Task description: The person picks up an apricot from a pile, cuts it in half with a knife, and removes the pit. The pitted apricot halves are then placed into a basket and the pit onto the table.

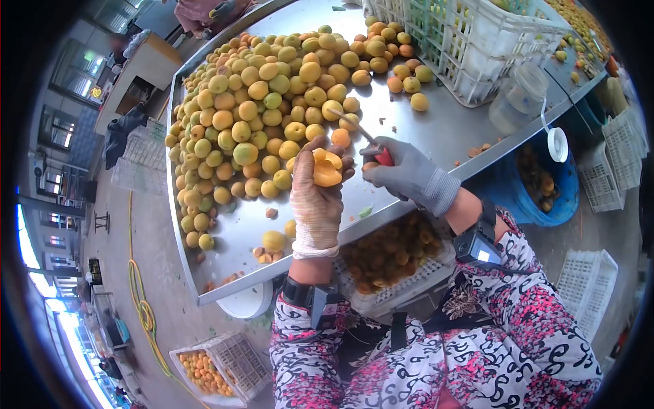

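My left hand [315,208], in a pale stained glove, is closed around a cut-open apricot [328,170] whose orange hollow faces up. Just to the right, my right hand [414,172] wears a grey glove and grips a knife [353,127] with a red handle. The thin blade points up and left, over the fruit heap. A small brownish piece [370,165], perhaps a pit, shows by the right fingertips. Behind both hands a large heap of whole apricots [252,102] covers much of the metal table [388,109].
A white crate [477,51] and a clear plastic jar [519,99] stand on the table's right side. Below its near edge are a crate of apricot pieces [392,252] and a blue barrel [569,194]. Another person [208,13] is across the table.
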Available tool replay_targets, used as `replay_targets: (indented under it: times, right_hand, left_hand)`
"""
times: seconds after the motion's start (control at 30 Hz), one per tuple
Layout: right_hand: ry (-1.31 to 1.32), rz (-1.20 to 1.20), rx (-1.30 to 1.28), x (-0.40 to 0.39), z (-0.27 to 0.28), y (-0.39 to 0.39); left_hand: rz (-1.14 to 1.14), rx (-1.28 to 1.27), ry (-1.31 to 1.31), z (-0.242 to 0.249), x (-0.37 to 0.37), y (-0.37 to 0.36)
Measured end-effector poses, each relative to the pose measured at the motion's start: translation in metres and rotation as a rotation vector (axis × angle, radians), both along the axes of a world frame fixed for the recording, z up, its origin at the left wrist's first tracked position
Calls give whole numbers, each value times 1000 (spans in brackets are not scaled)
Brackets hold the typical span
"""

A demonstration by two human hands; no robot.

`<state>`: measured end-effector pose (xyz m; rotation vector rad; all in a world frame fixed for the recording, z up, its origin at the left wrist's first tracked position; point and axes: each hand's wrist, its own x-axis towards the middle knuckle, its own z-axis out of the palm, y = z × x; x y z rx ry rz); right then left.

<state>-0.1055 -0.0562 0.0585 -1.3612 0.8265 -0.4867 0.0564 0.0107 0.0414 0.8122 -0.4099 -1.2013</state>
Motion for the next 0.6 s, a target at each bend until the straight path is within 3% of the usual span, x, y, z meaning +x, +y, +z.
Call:
replay_targets:
  times: [0.07,0.13,0.17,0.23,0.3,0.33,0.4,0.53,0.6]
  right_hand:
    - [26,28,-35,4,-22,-2]
    - [47,21,-445,7,-27,1]
    - [47,21,-446,7,-23,2]
    - [45,56,-197,6,-11,3]
    - [73,16,-175,9,-8,8]
    - [99,-20,-152,10,-8,10]
    - [131,-37,-153,11,-10,8]
    - [58,-95,-247,13,-22,7]
    - [58,-116,-181,10,-16,4]
  left_hand:
    - [6,-20,-12,1,0,1]
    - [12,-39,-26,1,0,2]
    - [21,-56,-121,2,0,3]
    - [29,-74,-216,0,-1,3]
    - [187,-131,-1099,-6,-5,3]
    - [187,-131,-1099,-4,-9,3]
    - [-29,-155,-304,3,-17,6]
    - [-28,-130,-130,10,7,8]
    - [79,-18,-153,15,19,15]
